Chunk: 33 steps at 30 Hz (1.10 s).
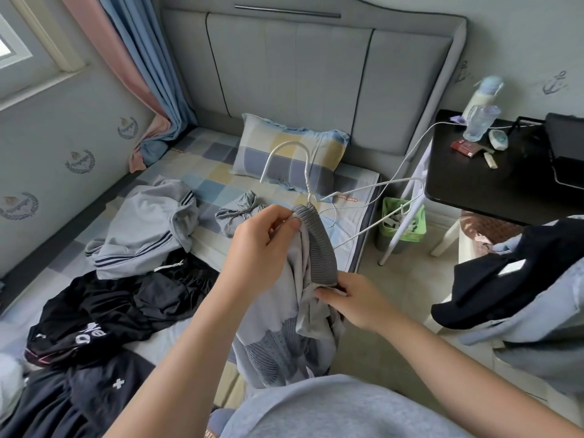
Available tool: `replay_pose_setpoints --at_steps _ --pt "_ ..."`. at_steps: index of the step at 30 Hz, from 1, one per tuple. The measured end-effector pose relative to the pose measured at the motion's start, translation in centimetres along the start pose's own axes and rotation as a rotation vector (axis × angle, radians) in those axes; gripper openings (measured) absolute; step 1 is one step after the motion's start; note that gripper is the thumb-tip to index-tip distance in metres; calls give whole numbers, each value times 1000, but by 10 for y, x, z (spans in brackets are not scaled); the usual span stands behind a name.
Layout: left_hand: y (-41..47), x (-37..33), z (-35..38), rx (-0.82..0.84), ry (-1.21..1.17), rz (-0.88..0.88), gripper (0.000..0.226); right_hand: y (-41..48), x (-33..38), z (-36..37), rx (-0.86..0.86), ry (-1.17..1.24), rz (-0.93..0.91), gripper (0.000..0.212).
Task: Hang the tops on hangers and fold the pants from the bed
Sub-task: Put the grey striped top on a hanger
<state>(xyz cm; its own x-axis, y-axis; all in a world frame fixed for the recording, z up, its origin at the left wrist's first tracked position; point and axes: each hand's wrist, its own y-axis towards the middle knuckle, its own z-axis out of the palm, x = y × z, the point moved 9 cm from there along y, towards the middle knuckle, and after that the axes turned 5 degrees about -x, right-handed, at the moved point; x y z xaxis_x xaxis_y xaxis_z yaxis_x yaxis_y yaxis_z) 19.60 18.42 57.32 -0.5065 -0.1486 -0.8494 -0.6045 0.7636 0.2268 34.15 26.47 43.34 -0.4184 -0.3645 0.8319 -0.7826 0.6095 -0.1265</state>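
Currently I am holding the grey top up in front of me over the right edge of the bed, both arms reaching forward. My left hand is curling in from the left, thumb and fingers pinching the fabric just beside the top of the ribbed collar. My right hand is pinching the collar's lower end, its back turned up. The white hanger is sticking up out of the collar, one arm jutting right toward the black side table. Open floor is lying to my right, between the mattress edge and a heap of dark and pale blue clothes. To my left on the bed, a grey striped garment is lying partly over black clothes, and a small crumpled grey piece is sitting just beyond my left hand. A green bin is standing beside the table.
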Motion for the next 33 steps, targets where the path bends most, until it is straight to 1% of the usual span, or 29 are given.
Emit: replay_pose_setpoints --at_steps 1,3,5,7,9,11,13,14,17,19,22,24,27,30,33 --pt "0 0 0 7 1 -4 19 0 -6 0 9 -27 13 26" --pt "1 1 1 23 9 -4 21 2 -21 -5 -5 -119 25 11" --pt "1 1 -1 34 11 13 25 4 -40 -11 -6 -304 42 18" --pt "2 1 -5 47 14 35 28 6 -53 -21 -4 -505 41 13" --pt "1 4 -9 71 29 32 28 8 -59 -35 -38 -658 27 7" --pt "0 11 -11 108 45 13 31 7 -60 -51 -95 -807 5 11" --pt "-3 18 -12 135 69 -2 29 5 -56 -70 -171 -882 -5 8" --pt "-4 22 -13 146 78 -7 24 4 -54 -79 -196 -892 -3 7" --pt "-7 32 -18 169 121 -14 13 4 -50 -99 -201 -846 37 13" --pt "-6 35 -20 184 159 -12 15 5 -41 -111 -218 -787 36 13" --pt "-4 35 -24 180 162 -28 18 7 -28 -124 -258 -634 13 13" --pt "-2 34 -27 182 150 -33 15 8 -24 -132 -301 -550 22 11" --pt "2 30 -33 193 130 -25 8 12 -12 -142 -361 -602 -16 8" --pt "4 30 -37 203 113 -52 13 16 0 -150 -385 -675 -44 9" --pt "3 30 -31 230 194 -64 30 15 6 -156 -405 -648 -22 12"
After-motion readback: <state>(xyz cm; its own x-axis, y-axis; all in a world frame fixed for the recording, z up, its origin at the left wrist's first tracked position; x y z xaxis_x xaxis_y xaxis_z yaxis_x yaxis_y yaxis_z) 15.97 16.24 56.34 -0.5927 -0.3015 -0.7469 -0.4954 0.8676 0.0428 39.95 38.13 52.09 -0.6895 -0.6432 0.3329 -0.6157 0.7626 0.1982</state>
